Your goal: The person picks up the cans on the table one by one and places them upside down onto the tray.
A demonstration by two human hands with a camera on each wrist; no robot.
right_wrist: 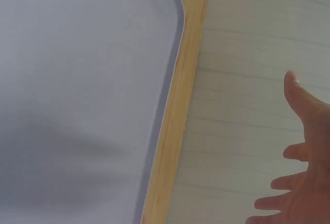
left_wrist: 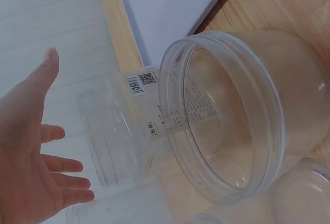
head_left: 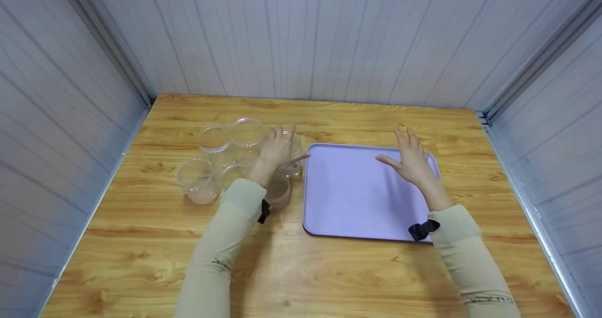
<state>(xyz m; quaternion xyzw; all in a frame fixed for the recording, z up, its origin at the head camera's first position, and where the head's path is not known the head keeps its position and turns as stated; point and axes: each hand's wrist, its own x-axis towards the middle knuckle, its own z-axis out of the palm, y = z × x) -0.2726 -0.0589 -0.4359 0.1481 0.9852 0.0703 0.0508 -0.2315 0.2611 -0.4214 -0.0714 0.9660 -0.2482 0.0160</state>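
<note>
My left hand (head_left: pixel 276 151) hovers over the right side of a group of clear plastic jars, its fingers spread and the thumb pointing toward the tray. Beneath it, one lidless jar (left_wrist: pixel 278 95) shows its wide threaded rim in the left wrist view. Behind that stands a jar with a printed barcode label (left_wrist: pixel 136 85). Above the right part of a flat lavender tray (head_left: pixel 352 191) is my right hand (head_left: pixel 411 160), fingers and thumb stretched apart, holding nothing. In the right wrist view the tray's raised rim (right_wrist: pixel 172 74) runs beside that hand.
More clear jars stand at the left, among them a front-left jar (head_left: pixel 197 181) and two at the back, one a taller jar (head_left: pixel 247 132). The wooden table (head_left: pixel 301 280) is bordered by white panel walls (head_left: pixel 301 40) at the back and both sides.
</note>
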